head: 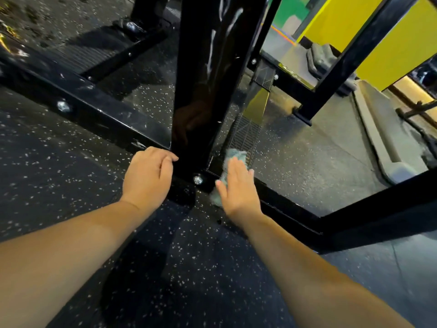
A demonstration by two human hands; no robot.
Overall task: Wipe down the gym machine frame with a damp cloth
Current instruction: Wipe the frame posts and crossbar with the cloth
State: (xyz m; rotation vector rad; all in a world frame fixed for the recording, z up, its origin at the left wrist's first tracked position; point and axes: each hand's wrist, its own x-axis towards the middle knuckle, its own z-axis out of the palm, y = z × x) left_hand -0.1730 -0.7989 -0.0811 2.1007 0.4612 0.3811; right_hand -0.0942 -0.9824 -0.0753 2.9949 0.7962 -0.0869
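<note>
A glossy black upright post [205,74] of the gym machine frame rises from a black floor rail [99,114] that runs left and right along the ground. My right hand [238,185] lies flat with straight fingers on a pale blue-green cloth [236,154], pressing it against the low rail just right of the post's foot. The cloth sticks out beyond my fingertips and below my thumb. My left hand [147,177] rests beside the post's base on the left, fingers loosely curled, touching the rail and holding nothing. A silver bolt [198,180] sits between my hands.
Speckled black rubber flooring [59,185] spreads below and left. A ribbed black foot plate [244,136] lies behind the cloth. More black frame bars [354,50] cross at right, a low beam [378,209] runs right of my arm. A yellow wall [390,43] stands behind.
</note>
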